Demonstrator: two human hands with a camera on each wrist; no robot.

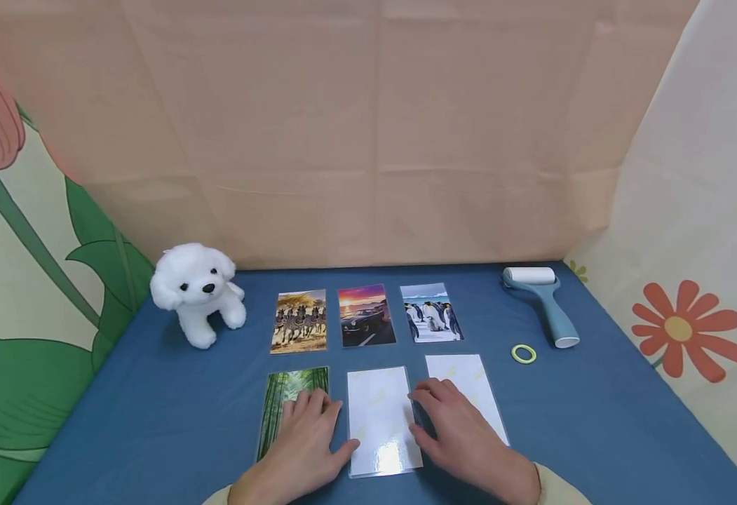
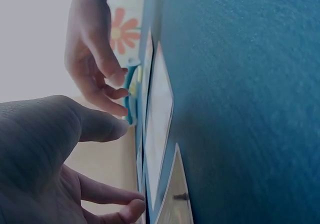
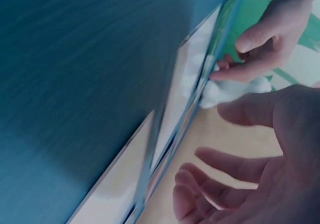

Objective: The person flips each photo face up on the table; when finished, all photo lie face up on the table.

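My left hand [image 1: 306, 436] is over the lower right part of a green bamboo-forest picture card [image 1: 282, 393], its thumb reaching toward a blank white card [image 1: 377, 400]. In the left wrist view the fingers look relaxed and grip nothing. My right hand [image 1: 456, 431] hovers between that middle white card and a second white card [image 1: 465, 375], covering part of the second one. Its fingers are loosely bent, with nothing held, as the right wrist view shows. The middle card lies flat between both hands. Whether any fingertip touches a card I cannot tell.
Behind lie a zebra card [image 1: 299, 321], a car-at-sunset card [image 1: 366, 315] and a penguin card [image 1: 432, 313]. A white plush dog [image 1: 198, 291] stands at left. At right are a blue-handled lint roller [image 1: 551, 308] and a yellow-green ring [image 1: 516, 355] on the blue tablecloth [image 1: 172, 414].
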